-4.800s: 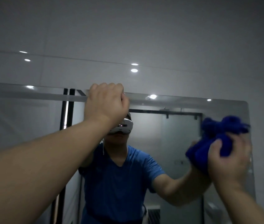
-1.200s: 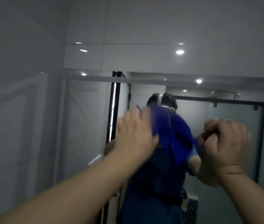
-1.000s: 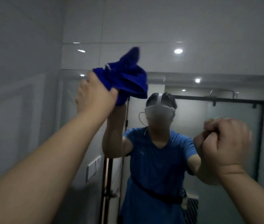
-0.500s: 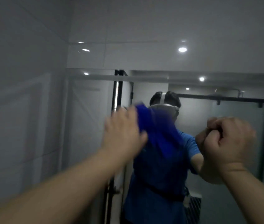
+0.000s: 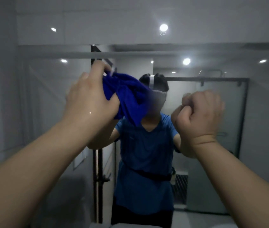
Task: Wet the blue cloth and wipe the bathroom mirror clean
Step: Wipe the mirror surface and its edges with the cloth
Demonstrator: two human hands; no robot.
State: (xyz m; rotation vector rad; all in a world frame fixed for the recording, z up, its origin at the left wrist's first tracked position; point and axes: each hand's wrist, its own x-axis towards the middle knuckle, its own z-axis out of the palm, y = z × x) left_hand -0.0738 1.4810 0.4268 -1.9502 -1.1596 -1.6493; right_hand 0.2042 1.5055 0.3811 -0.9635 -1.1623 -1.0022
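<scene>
Blue cloth (image 5: 127,96) is bunched in the left hand (image 5: 89,102), fingers curled over the top of the wad w/ thumb tucked under it. Most of the fabric spills out to the right of and below that hand. It's held up in front of the mirror (image 5: 48,104), upper-middle area, just below the top edge, and covers part of the reflected headset. Can't tell if the cloth is actually pressed on the glass. Right hand (image 5: 199,116) is a tight fist w/ nothing in it, raised at about the same height and well apart from the cloth. Its own reflection sits just beside it, but contact w/ the glass isn't clear. Vs. 4.8 s ago: the cloth was in the right hand then, over by the mirror's right side, and the left hand was an empty fist at the top edge, so the cloth has swapped hands and moved to the middle. Vs. 1 s ago: left hand had the cloth up high at the mirror's top-left, and it's now lower and further right. Right fist is approx. where it was.
</scene>
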